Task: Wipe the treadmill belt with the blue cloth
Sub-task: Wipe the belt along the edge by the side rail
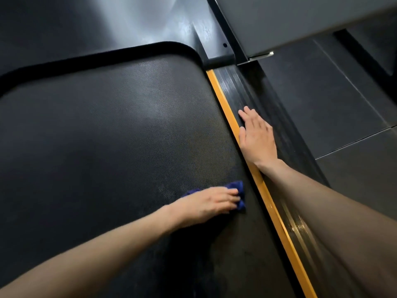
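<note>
From the head camera, my left hand (206, 203) lay palm down on the crumpled dark blue cloth (235, 187), fingers stretched nearly straight across it and pressing it flat rather than curling round it. The cloth sat on the black, finely textured treadmill belt (107, 125), near the belt's right edge and toward the lower part of the view, with blue folds showing past my fingertips and behind my knuckles.

My right hand (256, 136) rested open and flat on the black ribbed side rail (234, 82), fingers straight and close together, holding nothing. Its thumb side touched the narrow orange strip (221, 100) that ran between the rail and the belt, and my forearm crossed that strip lower down.

At the far end of the belt, a raised black rounded edging (107, 53) curved round the corner, with a glossy dark cover (129, 18) beyond it. A black metal upright (225, 35) rose near the top of the rail. Dark grey floor tiles (322, 104) lay to the right.
</note>
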